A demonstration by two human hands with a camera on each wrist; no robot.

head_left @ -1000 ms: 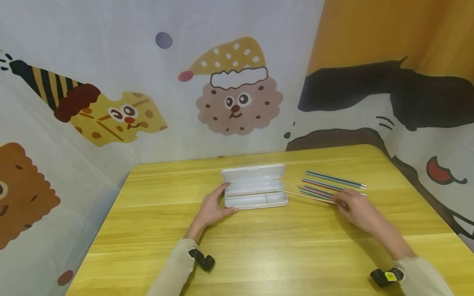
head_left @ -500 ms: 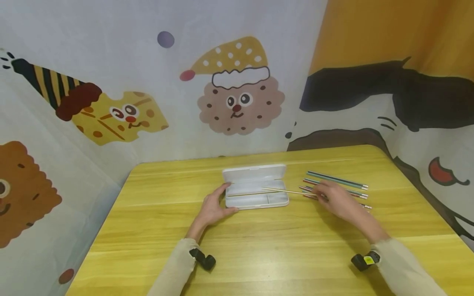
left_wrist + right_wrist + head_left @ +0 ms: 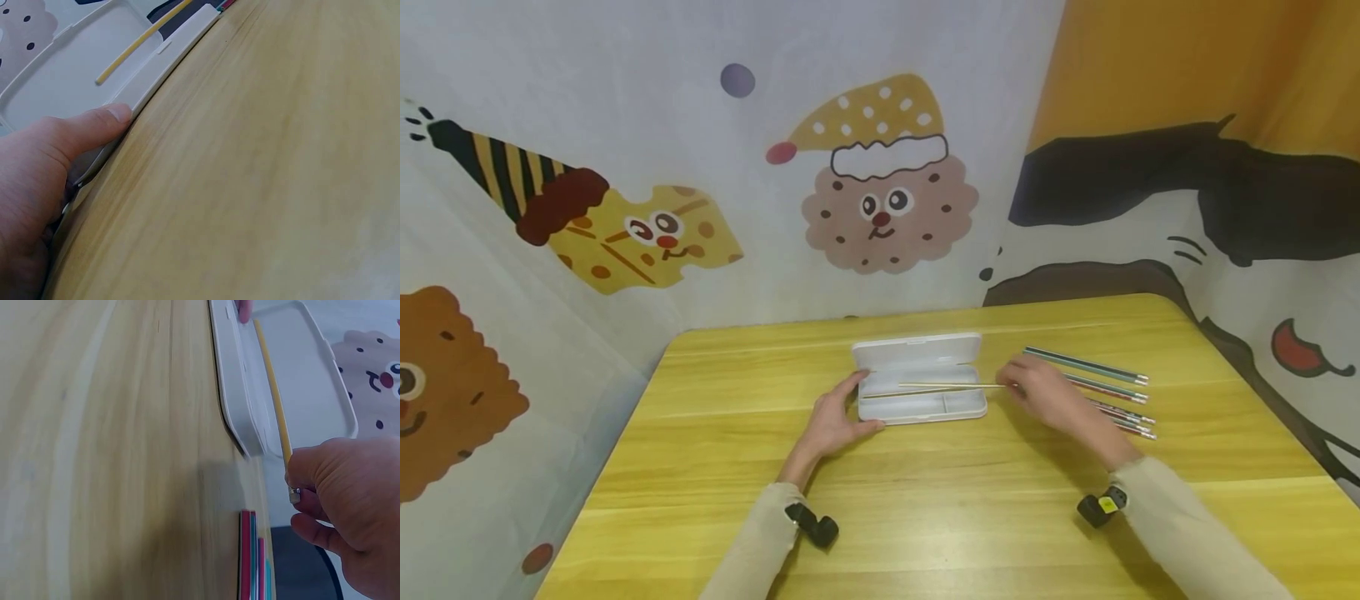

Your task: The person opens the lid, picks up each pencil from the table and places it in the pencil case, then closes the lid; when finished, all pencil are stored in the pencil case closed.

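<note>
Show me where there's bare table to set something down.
Widest: the table before the open pencil case, between the two sleeves. Another patch runs from the left hand to the table's left edge. Crowded: right of the case, where the right hand holds a yellow pencil and loose pencils lie.

- No lettering, brand or number can be read
- Yellow sticker (image 3: 1108, 504) on the right wrist's black device (image 3: 1093, 512): possibly marked, too small to tell
</note>
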